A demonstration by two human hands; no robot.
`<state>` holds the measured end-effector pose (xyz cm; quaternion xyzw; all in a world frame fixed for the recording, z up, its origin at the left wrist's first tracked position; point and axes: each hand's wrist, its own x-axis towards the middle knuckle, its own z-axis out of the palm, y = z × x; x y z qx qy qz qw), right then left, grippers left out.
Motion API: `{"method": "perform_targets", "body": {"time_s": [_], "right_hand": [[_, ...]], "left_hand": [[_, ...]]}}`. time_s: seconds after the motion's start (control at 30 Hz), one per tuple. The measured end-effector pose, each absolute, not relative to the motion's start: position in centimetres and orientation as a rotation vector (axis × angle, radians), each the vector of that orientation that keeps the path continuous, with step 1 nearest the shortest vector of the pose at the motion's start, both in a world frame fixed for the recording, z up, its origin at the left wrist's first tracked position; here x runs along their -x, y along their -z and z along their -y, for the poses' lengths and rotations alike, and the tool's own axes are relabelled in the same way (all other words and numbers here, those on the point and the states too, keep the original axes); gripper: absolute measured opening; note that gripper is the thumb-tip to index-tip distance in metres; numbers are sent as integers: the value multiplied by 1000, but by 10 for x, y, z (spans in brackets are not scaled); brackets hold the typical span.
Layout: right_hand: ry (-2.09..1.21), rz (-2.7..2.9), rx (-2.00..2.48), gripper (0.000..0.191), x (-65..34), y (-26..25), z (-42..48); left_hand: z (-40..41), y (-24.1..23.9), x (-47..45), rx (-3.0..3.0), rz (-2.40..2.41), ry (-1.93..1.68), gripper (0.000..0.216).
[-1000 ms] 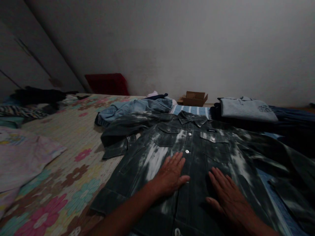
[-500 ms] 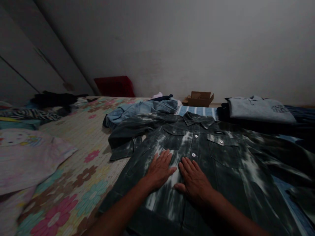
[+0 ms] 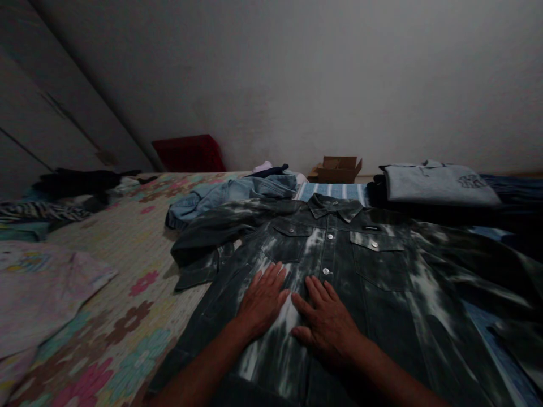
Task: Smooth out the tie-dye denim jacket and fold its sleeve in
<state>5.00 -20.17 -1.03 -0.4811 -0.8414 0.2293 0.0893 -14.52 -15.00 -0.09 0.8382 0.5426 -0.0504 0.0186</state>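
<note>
A dark bleach-streaked denim jacket (image 3: 382, 282) lies spread face up on the bed, buttoned, collar away from me. My left hand (image 3: 263, 299) rests flat on its left front panel, fingers stretched out. Close beside it, my right hand (image 3: 328, 322) also lies flat, just left of the button line. Both hands hold nothing. The jacket's left sleeve (image 3: 203, 237) is bunched at the side.
A floral bedspread (image 3: 127, 316) covers the bed on the left. Light blue jeans (image 3: 229, 195) lie behind the jacket. A folded grey shirt (image 3: 436, 183) sits on dark clothes at the back right. A cardboard box (image 3: 337, 168) and a red object (image 3: 189, 154) stand by the wall.
My right hand slid left across the jacket, from the right panel to beside my left hand. The left hand shifted slightly left. Both have stayed flat on the fabric.
</note>
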Motion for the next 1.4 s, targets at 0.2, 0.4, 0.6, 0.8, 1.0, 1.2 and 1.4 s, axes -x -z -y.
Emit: {"method": "perform_targets", "body": {"time_s": [0.2, 0.4, 0.6, 0.8, 1.0, 1.2, 1.4], "right_hand": [[-702, 2488, 1429, 71, -49, 11, 201], [-685, 2482, 1406, 64, -50, 13, 202], [-708, 2465, 1364, 61, -51, 11, 202], [-753, 2460, 1363, 60, -51, 7, 202], [-800, 2438, 1346, 61, -50, 5, 202], [-812, 2426, 1325, 60, -51, 3, 201], [-840, 2405, 1351, 62, -49, 3, 200]], "left_hand": [[150, -3, 144, -2691, -1762, 136, 51], [145, -6, 151, -2625, -1901, 216, 55], [143, -4, 160, -2655, -1858, 201, 54], [143, -9, 160, -2652, -1882, 200, 52], [136, -19, 134, -2731, -1799, 56, 45], [88, -14, 80, -2764, -1570, 3, 44], [28, -1, 47, -2706, -1633, 24, 48]]}}
